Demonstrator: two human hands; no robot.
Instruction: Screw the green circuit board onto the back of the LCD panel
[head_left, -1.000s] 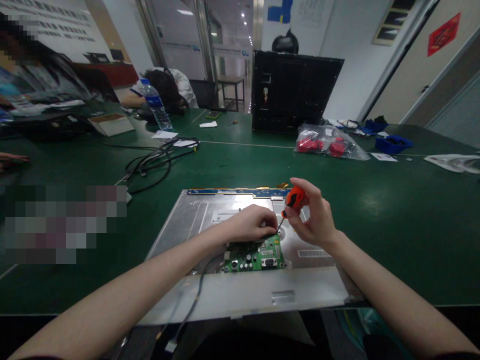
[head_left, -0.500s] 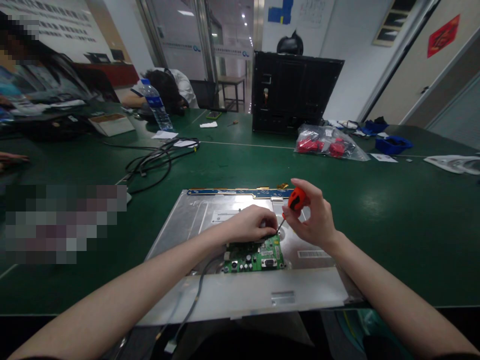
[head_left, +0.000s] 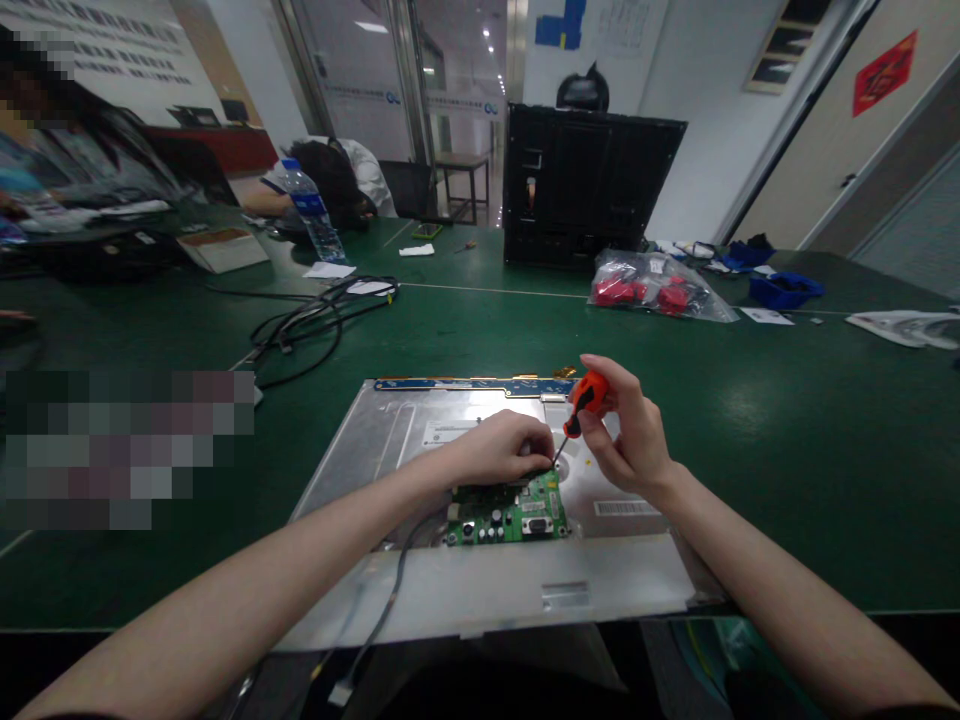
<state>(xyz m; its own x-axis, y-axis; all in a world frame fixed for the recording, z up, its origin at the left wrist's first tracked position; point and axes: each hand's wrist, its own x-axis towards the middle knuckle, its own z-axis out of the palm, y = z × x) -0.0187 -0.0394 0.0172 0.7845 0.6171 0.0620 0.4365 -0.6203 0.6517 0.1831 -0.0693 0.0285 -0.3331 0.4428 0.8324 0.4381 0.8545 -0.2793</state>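
Note:
A silver monitor back panel [head_left: 390, 440] lies flat on the green table, with a small green circuit board [head_left: 510, 515] mounted near its front edge. My right hand [head_left: 626, 435] is closed round an orange-handled screwdriver [head_left: 587, 397], whose tip points down at the board's top right corner. My left hand [head_left: 499, 448] is curled with its fingers pressed on the board's upper edge, right beside the screwdriver tip. A grey cable [head_left: 390, 600] runs from the board off the table's front edge.
A black monitor housing [head_left: 589, 185] stands upright at the back. A bag of red parts [head_left: 652, 290] and blue trays [head_left: 787, 287] lie right of it. Black cables [head_left: 315, 320] coil at the left. A water bottle [head_left: 315, 210] and other people are at the far left.
The screwdriver handle has turned slightly in my right hand's fingers and shifted a little. My left hand has stayed on the board.

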